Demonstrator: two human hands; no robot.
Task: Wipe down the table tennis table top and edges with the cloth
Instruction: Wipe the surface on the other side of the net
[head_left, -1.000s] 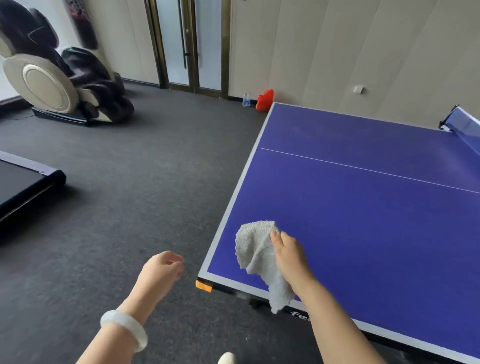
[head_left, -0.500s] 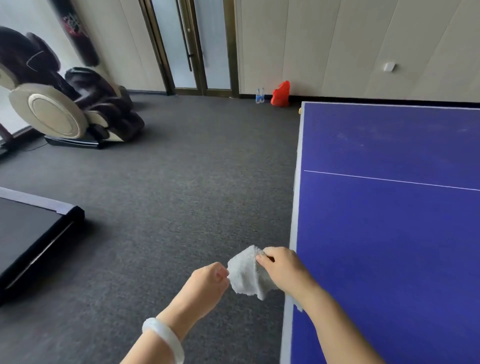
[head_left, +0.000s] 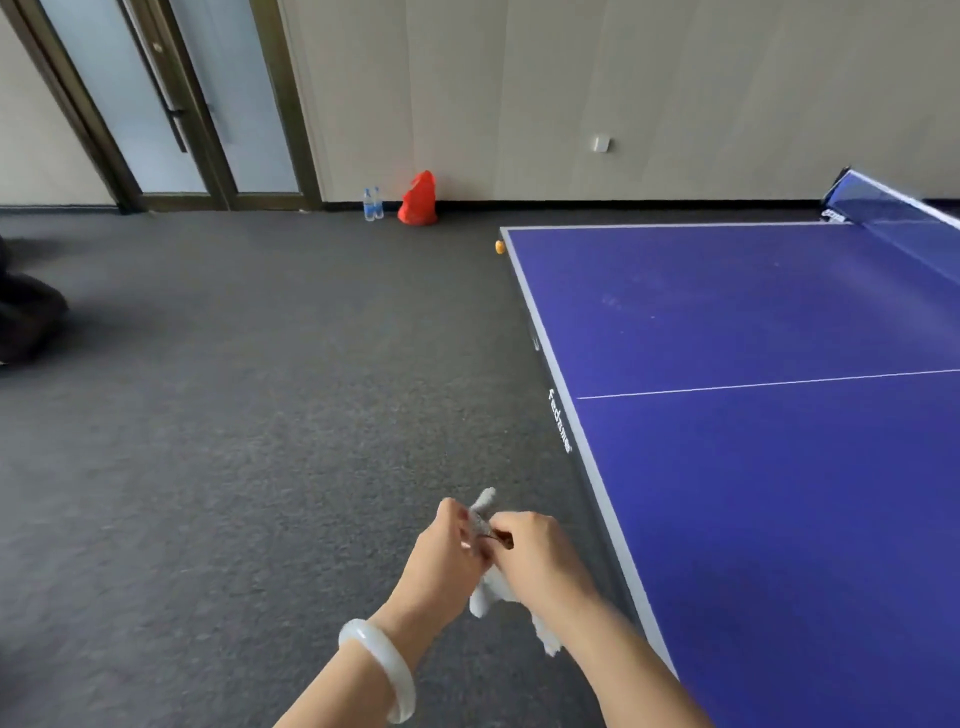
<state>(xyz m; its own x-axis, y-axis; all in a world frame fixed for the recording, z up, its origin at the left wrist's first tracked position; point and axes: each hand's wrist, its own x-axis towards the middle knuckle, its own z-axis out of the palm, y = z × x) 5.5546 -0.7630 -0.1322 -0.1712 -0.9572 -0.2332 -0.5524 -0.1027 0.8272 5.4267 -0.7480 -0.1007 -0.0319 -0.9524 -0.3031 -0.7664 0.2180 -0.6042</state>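
cloth held off the table, both hands on it

the cloth (head_left: 484, 519) is in the air over the carpet (head_left: 234, 415), just left of the table (head_left: 753, 493) and clear of its pale edge (head_left: 597, 470). it touches neither top nor edge. both hands meet at the cloth. the left hand (head_left: 447, 558) pinches its upper part, with a small tip standing up above the fingers. the right hand (head_left: 543, 561) grips it from the other side, fingers curled round the fabric. the rest hangs bunched below and between the wrists. a white bangle (head_left: 382, 670) sits on the left wrist.

the blue top carries a white centre line and faint pale smudges toward the far end. the net (head_left: 893, 200) stands at the far right. a red bag (head_left: 418, 200) and two bottles (head_left: 373, 204) stand against the far wall, beside glass doors (head_left: 156, 104).
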